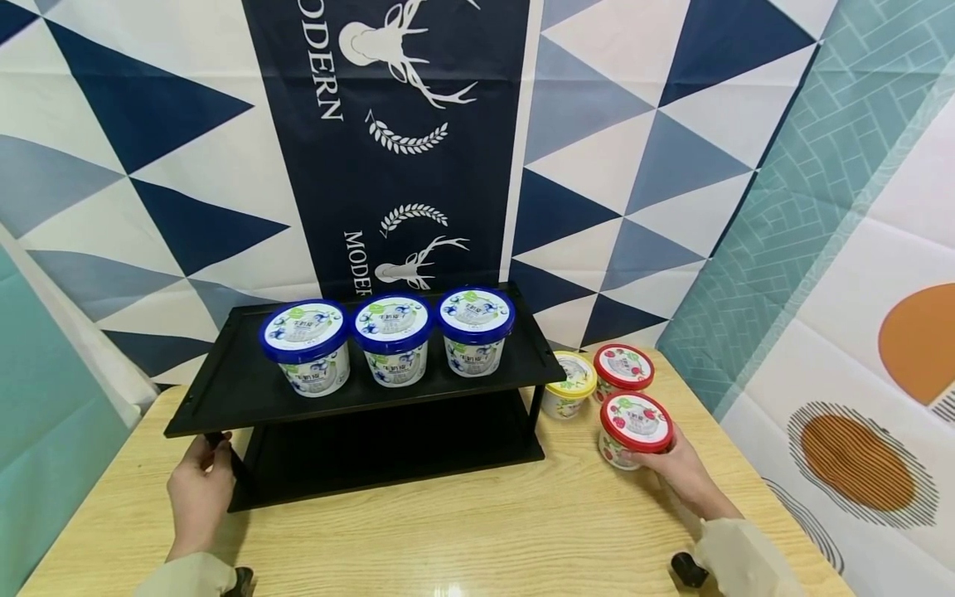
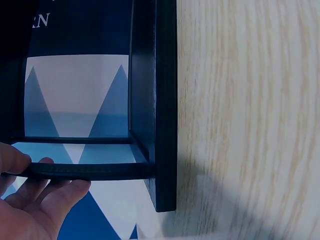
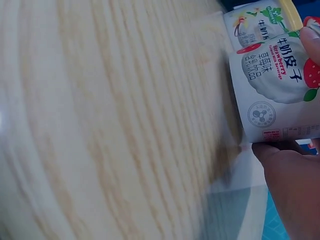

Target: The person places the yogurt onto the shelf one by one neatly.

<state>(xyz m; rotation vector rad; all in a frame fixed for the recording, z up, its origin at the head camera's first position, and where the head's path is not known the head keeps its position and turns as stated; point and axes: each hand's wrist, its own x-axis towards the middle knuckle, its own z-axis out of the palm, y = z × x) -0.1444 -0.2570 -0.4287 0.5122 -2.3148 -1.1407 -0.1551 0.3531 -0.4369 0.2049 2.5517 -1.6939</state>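
My left hand [image 1: 200, 493] holds the front left leg [image 2: 100, 171] of a black two-tier rack [image 1: 388, 396], thumb on one side and fingers on the other. At the right, my right hand [image 1: 682, 474] grips a white strawberry milk beverage tub [image 3: 275, 100] with a red lid [image 1: 637, 421]. The tub is upright in the head view, and its underside is hidden. Just behind it are another red-lidded tub [image 1: 623, 367] and a yellow-lidded tub [image 1: 570, 385], both close to the rack's right end.
Three blue-lidded tubs, the left one [image 1: 309, 348], the middle one [image 1: 394, 340] and the right one [image 1: 476, 332], stand in a row on the rack's top tier. The rack's lower tier [image 1: 388, 448] sits on the wooden table [image 1: 418, 539]. Patterned cloth [image 1: 388, 166] hangs behind.
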